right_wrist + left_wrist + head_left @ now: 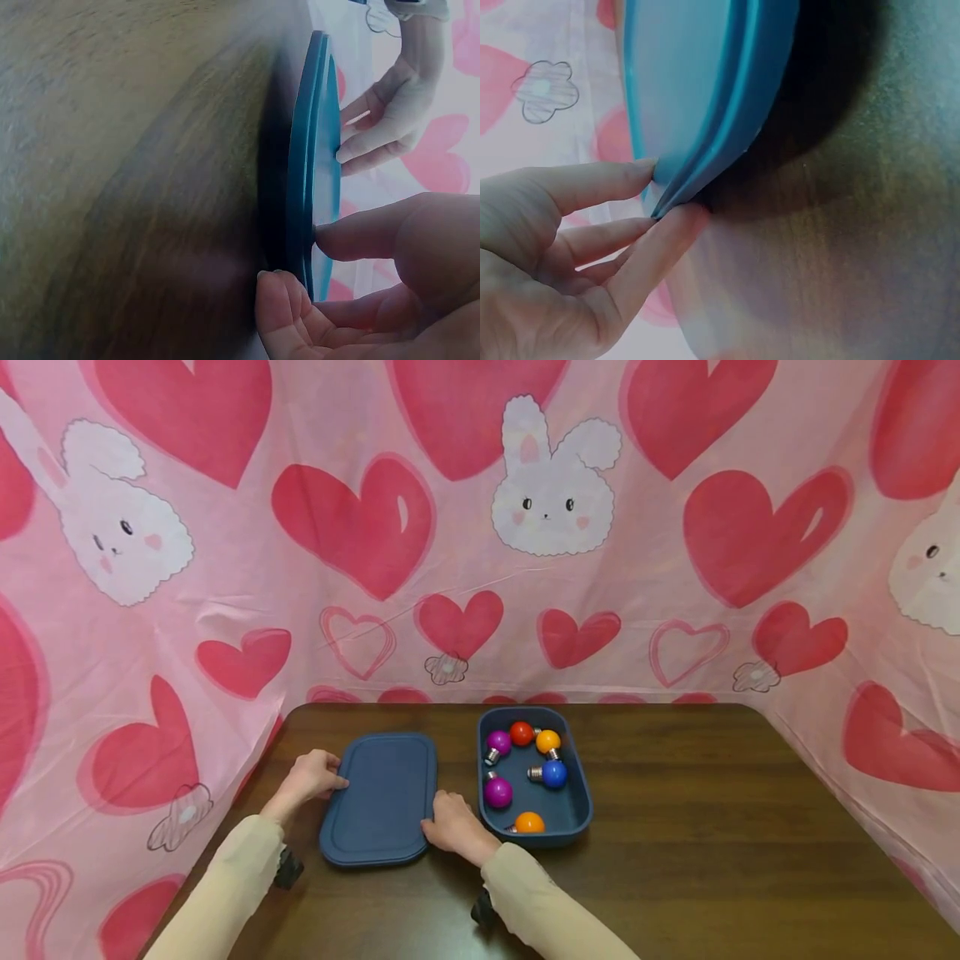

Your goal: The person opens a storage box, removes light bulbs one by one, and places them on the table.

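Fingers of left hand [306, 783] and right hand [457, 825] clamped left and right edges of lid [381, 802] | perhaps slightly raised | gap to box [587, 814] | table [697, 793] stretched farther right

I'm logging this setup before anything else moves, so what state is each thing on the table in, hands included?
Lid: off the box, top side level or nearly so; whether it touches the table is unclear.
Box: open, bulbs inside.
Bulbs: six, loose in the box; the nearest orange one partly hidden by its wall.
Left hand: pinching the lid's left edge.
Right hand: pinching its right edge.
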A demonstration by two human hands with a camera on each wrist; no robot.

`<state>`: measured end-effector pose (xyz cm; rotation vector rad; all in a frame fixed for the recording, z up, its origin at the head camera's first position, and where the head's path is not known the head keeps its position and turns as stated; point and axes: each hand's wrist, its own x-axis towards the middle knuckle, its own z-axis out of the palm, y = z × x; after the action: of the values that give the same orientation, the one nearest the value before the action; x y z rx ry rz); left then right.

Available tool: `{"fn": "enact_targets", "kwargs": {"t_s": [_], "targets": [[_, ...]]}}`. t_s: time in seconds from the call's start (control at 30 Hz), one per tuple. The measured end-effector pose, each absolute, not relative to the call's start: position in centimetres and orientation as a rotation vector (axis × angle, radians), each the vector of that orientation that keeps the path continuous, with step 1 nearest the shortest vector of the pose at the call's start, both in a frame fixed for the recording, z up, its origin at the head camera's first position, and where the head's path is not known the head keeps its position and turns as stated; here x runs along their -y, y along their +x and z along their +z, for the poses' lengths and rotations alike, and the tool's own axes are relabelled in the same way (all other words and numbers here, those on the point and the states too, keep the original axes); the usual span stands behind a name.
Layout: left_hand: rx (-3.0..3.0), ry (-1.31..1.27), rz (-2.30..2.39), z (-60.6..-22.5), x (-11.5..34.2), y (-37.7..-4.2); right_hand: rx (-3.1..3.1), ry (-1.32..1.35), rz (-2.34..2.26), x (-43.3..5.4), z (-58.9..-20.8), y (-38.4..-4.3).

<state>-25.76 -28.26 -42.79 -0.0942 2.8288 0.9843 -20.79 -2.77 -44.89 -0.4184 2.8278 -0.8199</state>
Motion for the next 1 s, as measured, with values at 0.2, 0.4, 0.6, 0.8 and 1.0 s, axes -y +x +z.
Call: {"fn": "enact_targets", "kwargs": {"t_s": [0.2, 0.4, 0.6, 0.8, 1.0], "targets": [[-2.906, -0.085, 0.882, -43.12, 28.08, -25.68, -2.869, -0.417, -0.811, 3.21, -44.84, -20.57], [-2.953, -0.054, 0.827, -43.24, 27.97, -25.6, -2.896, -0.437, -0.777, 3.55, -44.9, -20.34], [-2.957, -0.066, 0.79, -43.22, 27.87, -25.63, -2.919, -0.453, -0.731, 3.71, -44.91, -20.32], [-2.952, -0.085, 0.788, -43.51, 27.67, -25.6, -2.936, -0.48, -0.69, 3.73, -44.71, -20.13], [-2.968, -0.089, 0.757, -43.79, 27.47, -25.58, -2.966, -0.504, -0.674, 3.75, -44.93, -20.08]]}}
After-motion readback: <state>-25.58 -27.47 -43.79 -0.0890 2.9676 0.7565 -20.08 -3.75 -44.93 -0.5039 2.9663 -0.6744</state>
